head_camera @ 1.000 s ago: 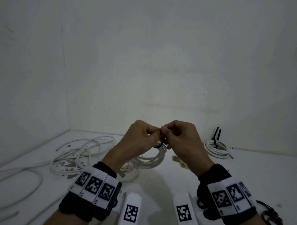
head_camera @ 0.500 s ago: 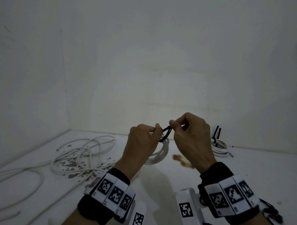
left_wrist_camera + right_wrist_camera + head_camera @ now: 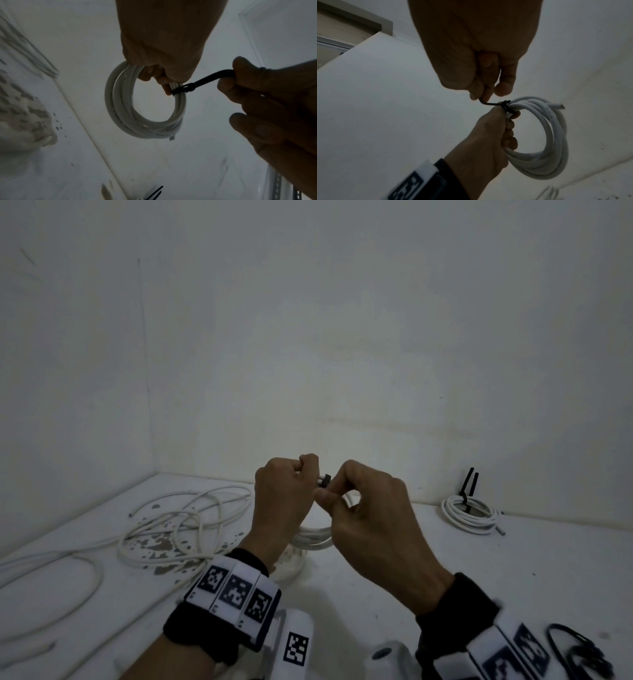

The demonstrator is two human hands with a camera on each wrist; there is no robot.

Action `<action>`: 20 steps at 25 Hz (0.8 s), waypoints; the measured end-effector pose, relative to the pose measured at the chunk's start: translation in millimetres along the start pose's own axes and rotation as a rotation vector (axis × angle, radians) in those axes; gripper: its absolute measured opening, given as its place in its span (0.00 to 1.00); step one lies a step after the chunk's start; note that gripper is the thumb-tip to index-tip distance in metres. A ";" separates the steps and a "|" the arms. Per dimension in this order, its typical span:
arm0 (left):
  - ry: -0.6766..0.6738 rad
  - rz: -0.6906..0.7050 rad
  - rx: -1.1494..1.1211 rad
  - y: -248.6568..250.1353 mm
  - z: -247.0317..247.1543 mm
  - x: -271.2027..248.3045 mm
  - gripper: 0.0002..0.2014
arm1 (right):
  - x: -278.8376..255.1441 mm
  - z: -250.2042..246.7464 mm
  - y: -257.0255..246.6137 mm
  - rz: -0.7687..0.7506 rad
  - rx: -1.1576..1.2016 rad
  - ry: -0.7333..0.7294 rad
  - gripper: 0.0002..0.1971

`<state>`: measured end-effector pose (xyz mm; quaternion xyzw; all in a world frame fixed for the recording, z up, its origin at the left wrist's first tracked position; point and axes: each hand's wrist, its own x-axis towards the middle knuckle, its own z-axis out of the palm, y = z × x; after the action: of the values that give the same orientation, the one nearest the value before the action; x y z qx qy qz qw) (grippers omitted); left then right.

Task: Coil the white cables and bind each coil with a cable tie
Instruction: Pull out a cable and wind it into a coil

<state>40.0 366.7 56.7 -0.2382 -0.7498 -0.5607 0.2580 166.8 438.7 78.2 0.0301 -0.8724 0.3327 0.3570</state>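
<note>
My left hand holds a small coil of white cable up above the table, fingers curled round its top. A black cable tie is wrapped snugly round the coil strands just beside those fingers. My right hand pinches the tie's tail between thumb and forefinger close to the tie head. In the right wrist view the tie sits tight on the coil, with one cut cable end sticking out. The coil hangs as a round loop below the left hand.
A bound coil with a black tie lies at the back right by the wall. Loose white cables sprawl over the stained table on the left. Spare black ties lie at the near right. Walls close off the back and left.
Half a second ago the tie formed an open loop between my hands. Now it is drawn tight round the coil, and my right hand has come down close to my left.
</note>
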 end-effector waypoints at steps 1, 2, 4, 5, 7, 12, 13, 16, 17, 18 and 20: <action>-0.008 0.002 0.001 0.5 0.0 0.8 0.27 | 3.4 -4.7 0.8 0.004 0.025 0.057 0.09; -0.016 0.013 0.000 2.8 1.0 0.4 0.28 | 8.5 -13.4 1.5 0.019 0.057 0.145 0.09; -0.040 0.065 -0.022 12.2 5.9 -5.1 0.29 | 18.4 -36.1 5.7 0.043 0.140 0.320 0.10; -0.056 0.096 -0.038 16.9 8.6 -9.2 0.30 | 21.0 -44.9 8.1 0.043 0.164 0.361 0.11; -0.088 0.144 -0.072 24.0 13.5 -18.3 0.32 | 21.1 -52.9 11.8 0.053 0.162 0.392 0.12; -0.059 0.107 -0.067 22.5 15.2 -20.5 0.33 | 20.5 -50.1 15.6 0.045 0.142 0.410 0.12; -0.056 0.088 -0.072 22.9 14.6 -19.6 0.33 | 20.8 -49.2 14.6 0.032 0.131 0.410 0.11; -0.101 -0.056 -0.116 23.9 13.0 -15.9 0.29 | 20.2 -50.5 9.5 0.015 0.103 0.357 0.10; -0.121 -0.130 -0.138 22.2 13.0 -14.0 0.28 | 19.4 -52.8 7.8 0.028 0.128 0.305 0.11; -0.136 -0.220 -0.184 18.8 13.4 -11.6 0.26 | 19.2 -55.6 6.7 0.048 0.161 0.239 0.11; -0.171 -0.427 -0.310 12.0 13.4 -5.8 0.22 | 20.4 -60.9 10.1 0.129 0.214 0.106 0.16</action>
<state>50.6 382.3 58.3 -0.1579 -0.7073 -0.6884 0.0303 185.4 487.0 117.6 -0.0060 -0.8118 0.4474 0.3752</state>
